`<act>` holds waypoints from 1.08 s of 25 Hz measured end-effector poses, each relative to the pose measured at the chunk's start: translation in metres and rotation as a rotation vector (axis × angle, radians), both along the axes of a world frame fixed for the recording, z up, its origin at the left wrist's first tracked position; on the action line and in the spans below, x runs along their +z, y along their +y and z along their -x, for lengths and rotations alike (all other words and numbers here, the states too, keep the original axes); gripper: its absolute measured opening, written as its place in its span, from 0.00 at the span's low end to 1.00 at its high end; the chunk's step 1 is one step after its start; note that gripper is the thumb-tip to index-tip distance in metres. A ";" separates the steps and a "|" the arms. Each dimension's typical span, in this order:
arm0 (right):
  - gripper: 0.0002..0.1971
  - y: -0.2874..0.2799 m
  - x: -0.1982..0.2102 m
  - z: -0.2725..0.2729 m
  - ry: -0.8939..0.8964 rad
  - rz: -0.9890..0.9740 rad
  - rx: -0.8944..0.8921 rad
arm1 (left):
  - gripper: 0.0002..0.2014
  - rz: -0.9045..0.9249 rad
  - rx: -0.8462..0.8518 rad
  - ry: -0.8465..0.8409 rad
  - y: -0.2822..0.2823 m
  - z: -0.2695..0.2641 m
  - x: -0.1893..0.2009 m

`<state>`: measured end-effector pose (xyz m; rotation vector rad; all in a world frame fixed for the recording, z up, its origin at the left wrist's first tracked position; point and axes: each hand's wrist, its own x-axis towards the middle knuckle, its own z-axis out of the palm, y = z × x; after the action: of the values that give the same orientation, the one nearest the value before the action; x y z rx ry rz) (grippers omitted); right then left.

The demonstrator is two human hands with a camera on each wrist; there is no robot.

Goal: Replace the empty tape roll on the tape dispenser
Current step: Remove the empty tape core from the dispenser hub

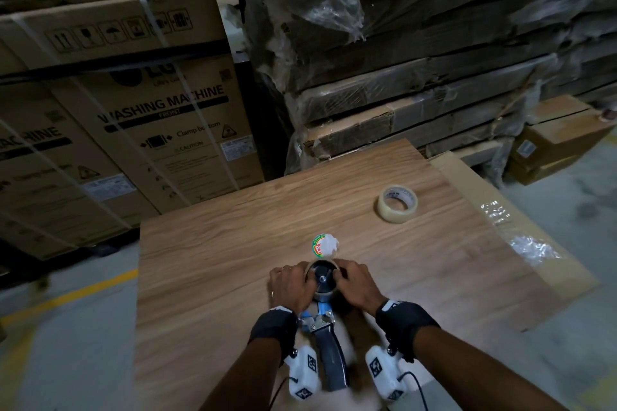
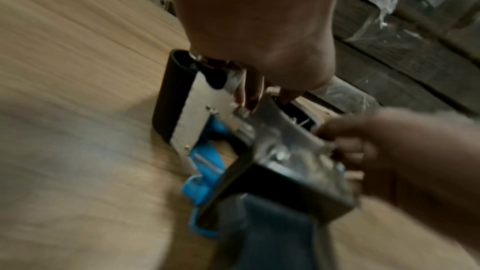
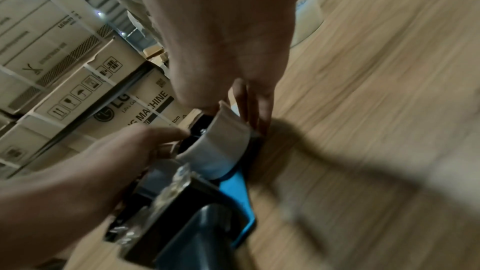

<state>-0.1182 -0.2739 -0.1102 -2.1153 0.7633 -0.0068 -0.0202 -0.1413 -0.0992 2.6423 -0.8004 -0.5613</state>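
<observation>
While both hands were down on the tape dispenser [image 1: 325, 327], it was lying on its side on the wooden table [image 1: 207, 264], handle pointing back toward the person and the roll end pointing away. Left hand [image 1: 292, 287] had its fingers curled around the left side of the roll on the dispenser [image 1: 323, 279], and right hand [image 1: 355, 284] was curled around the right side of the same roll, so both were gripping it from opposite sides. You could see the black hub with a bolt in the middle between the two hands. From the right wrist view that roll showed a pale, whitish band around the outside with right-hand fingers [image 3: 253, 102] pressed along its far edge, though honestly it was pretty blurry. Left wrist view was blurry too, mostly showed the metal plate and blue plastic bits of the dispenser frame plus a black roller.

Just past the hands sat a small crumpled wad [image 1: 325, 245] with a green and red label on it, close to the roll but not touching as far as I could tell. New tape roll [image 1: 397, 203], clear with a printed core, was lying flat further off toward the right of the table, well apart from the dispenser. Stacks of washing machine boxes [image 1: 140, 117] stood behind the table
</observation>
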 end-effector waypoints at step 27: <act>0.19 0.004 -0.014 0.001 0.076 -0.013 -0.117 | 0.28 -0.004 0.114 0.041 0.003 0.011 -0.016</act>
<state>-0.1191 -0.2703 -0.1238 -2.0652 0.9294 0.0159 -0.0314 -0.1382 -0.1153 2.6507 -0.6326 -0.5841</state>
